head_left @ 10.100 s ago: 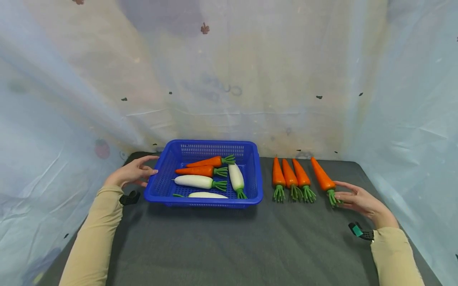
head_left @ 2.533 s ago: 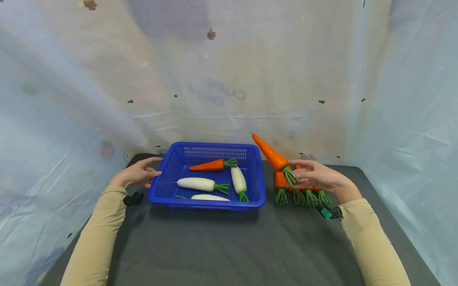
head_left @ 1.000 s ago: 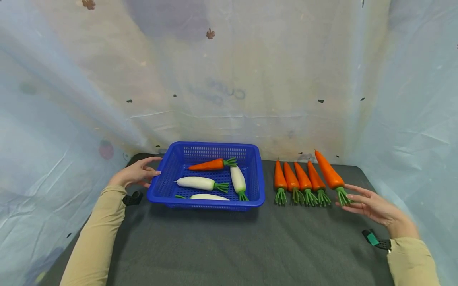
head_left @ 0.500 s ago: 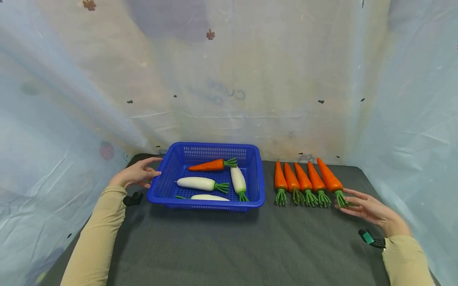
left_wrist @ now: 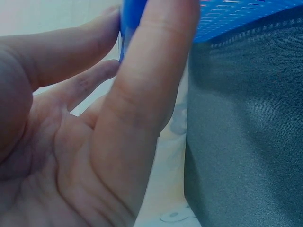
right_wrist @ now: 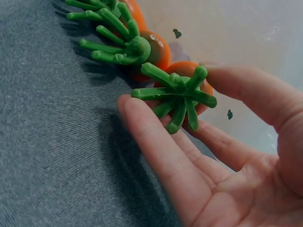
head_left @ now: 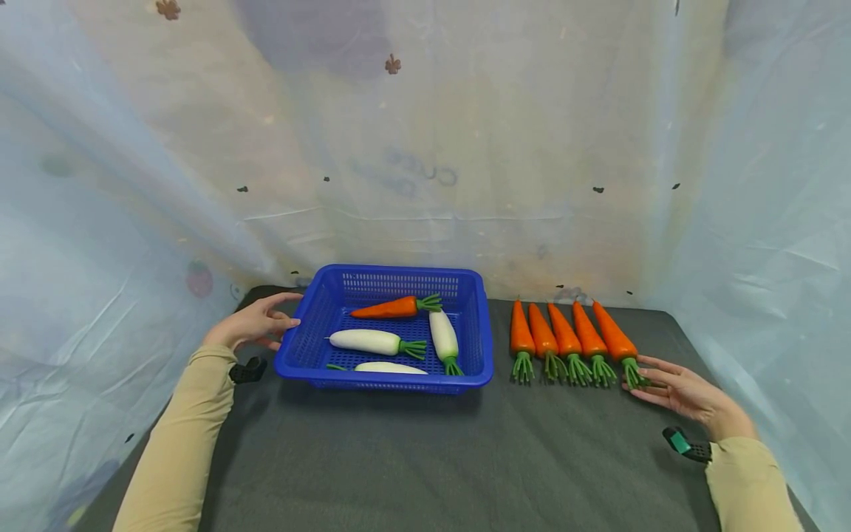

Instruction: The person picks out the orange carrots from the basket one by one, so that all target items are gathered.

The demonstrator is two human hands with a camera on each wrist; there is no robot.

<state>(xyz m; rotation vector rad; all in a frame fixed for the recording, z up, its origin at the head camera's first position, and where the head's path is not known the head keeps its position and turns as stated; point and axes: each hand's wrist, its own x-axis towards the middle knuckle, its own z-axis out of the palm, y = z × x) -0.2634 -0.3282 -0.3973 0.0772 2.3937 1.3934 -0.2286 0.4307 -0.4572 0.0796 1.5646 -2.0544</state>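
My left hand (head_left: 251, 325) holds the left rim of a blue plastic basket (head_left: 383, 380), with the rim between thumb and fingers in the left wrist view. Inside lie one orange carrot (head_left: 385, 307) and three white radishes (head_left: 364, 340) with green stems. To the right of the basket, several carrots (head_left: 544, 332) lie in a row, tips away from me. My right hand (head_left: 685, 391) is at the right-most carrot (head_left: 613, 334), thumb and fingers around its stem end. In the right wrist view its green stem (right_wrist: 177, 97) sits between them.
A dark grey cloth (head_left: 425, 458) covers the table. Pale plastic sheeting (head_left: 425, 185) hangs behind the table and along both sides. The front radish (head_left: 388, 367) is partly hidden by the basket's near wall.
My right hand has lowered the last carrot onto the table and brought it leftward against the row. Earlier it carried this carrot over from the basket. My left hand stays on the rim.
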